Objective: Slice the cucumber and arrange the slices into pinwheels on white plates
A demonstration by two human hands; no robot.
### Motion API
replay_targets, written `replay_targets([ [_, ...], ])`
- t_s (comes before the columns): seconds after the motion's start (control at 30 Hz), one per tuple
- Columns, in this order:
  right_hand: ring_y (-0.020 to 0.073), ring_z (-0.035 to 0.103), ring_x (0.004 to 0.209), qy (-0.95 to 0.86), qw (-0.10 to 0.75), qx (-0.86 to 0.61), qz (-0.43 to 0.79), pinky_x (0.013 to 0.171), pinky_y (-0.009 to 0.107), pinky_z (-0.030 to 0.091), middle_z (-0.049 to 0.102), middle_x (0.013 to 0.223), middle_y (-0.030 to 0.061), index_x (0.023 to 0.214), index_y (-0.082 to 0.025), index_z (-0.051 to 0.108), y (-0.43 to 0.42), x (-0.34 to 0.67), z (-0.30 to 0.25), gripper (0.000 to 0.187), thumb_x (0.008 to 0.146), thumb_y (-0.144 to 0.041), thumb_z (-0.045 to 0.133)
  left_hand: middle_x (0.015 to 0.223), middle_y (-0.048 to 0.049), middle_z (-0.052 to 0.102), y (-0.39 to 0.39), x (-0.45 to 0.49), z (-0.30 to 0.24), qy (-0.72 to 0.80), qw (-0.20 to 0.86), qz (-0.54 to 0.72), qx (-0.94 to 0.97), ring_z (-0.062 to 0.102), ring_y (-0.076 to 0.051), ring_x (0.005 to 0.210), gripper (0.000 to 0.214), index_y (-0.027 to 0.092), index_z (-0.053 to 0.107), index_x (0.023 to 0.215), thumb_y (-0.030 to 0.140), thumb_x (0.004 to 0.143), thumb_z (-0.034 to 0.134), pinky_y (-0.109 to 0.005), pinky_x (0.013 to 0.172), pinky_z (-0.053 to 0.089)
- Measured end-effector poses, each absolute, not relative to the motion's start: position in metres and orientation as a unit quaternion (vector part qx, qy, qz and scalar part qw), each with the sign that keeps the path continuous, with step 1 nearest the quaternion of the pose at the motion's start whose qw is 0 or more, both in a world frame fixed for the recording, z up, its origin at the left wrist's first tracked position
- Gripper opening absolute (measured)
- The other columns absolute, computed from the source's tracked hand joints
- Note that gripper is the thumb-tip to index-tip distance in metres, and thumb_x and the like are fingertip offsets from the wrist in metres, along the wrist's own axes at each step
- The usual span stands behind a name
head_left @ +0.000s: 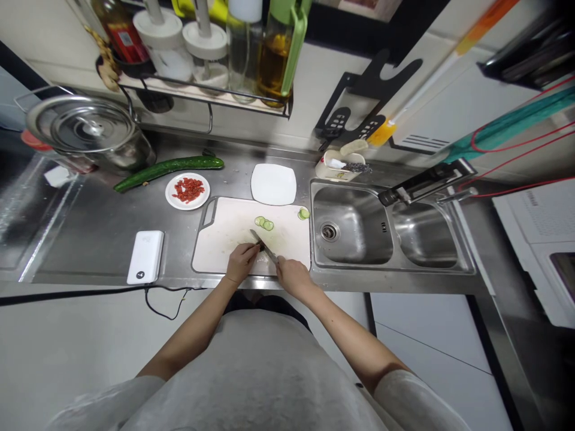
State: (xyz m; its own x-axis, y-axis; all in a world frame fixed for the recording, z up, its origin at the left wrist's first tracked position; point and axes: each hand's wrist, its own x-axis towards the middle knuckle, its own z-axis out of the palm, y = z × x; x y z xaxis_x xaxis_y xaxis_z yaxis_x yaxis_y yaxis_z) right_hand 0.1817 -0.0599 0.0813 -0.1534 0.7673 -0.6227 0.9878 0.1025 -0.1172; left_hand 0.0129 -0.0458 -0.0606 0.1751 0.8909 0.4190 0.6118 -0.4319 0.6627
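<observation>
A white cutting board (224, 239) lies on the steel counter in front of me. My right hand (293, 276) is closed round the handle of a knife (265, 246), its blade angled up-left over the board. My left hand (241, 261) rests at the board's near edge with fingers curled, right beside the blade tip; whatever is under its fingers is hidden. Cucumber slices (264, 223) lie mid-board, and more slices (304, 213) sit at the board's far right corner.
A whole cucumber (171, 170), a small plate of red pieces (187, 191) and an empty white plate (273, 184) lie behind the board. A white power bank (145, 257) is left of it, a double sink (386, 230) right, a lidded pot (87, 129) far left.
</observation>
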Motion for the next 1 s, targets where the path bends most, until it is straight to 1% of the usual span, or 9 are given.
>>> replay_targets([
  [0.5, 0.0238, 0.065, 0.094, 0.714, 0.214, 0.611, -0.267, 0.075, 0.03, 0.044, 0.069, 0.095, 0.0139, 0.111, -0.015, 0.055, -0.06, 0.18, 0.078, 0.028, 0.093, -0.021, 0.036, 0.095, -0.0067, 0.067, -0.046, 0.012, -0.063, 0.493, 0.172, 0.408, 0.749, 0.061, -0.016, 0.09, 0.021, 0.023, 0.069, 0.102, 0.023, 0.091, 0.051, -0.032, 0.079, 0.054],
  [0.77, 0.0242, 0.064, 0.096, 0.713, 0.216, 0.606, -0.278, 0.077, 0.032, 0.045, 0.069, 0.096, 0.0148, 0.113, -0.014, 0.054, -0.058, 0.179, 0.074, 0.029, 0.092, -0.018, 0.035, 0.096, -0.0067, 0.067, -0.046, 0.012, -0.063, 0.496, 0.176, 0.403, 0.749, 0.062, -0.017, 0.091, 0.023, 0.024, 0.068, 0.104, 0.024, 0.091, 0.049, -0.033, 0.082, 0.054],
  [1.0, 0.0235, 0.064, 0.097, 0.712, 0.213, 0.609, -0.276, 0.077, 0.031, 0.045, 0.069, 0.097, 0.0142, 0.114, -0.015, 0.054, -0.059, 0.178, 0.071, 0.029, 0.091, -0.017, 0.037, 0.096, -0.0071, 0.068, -0.047, 0.012, -0.062, 0.499, 0.187, 0.401, 0.745, 0.062, -0.017, 0.092, 0.022, 0.023, 0.068, 0.102, 0.023, 0.091, 0.049, -0.034, 0.083, 0.053],
])
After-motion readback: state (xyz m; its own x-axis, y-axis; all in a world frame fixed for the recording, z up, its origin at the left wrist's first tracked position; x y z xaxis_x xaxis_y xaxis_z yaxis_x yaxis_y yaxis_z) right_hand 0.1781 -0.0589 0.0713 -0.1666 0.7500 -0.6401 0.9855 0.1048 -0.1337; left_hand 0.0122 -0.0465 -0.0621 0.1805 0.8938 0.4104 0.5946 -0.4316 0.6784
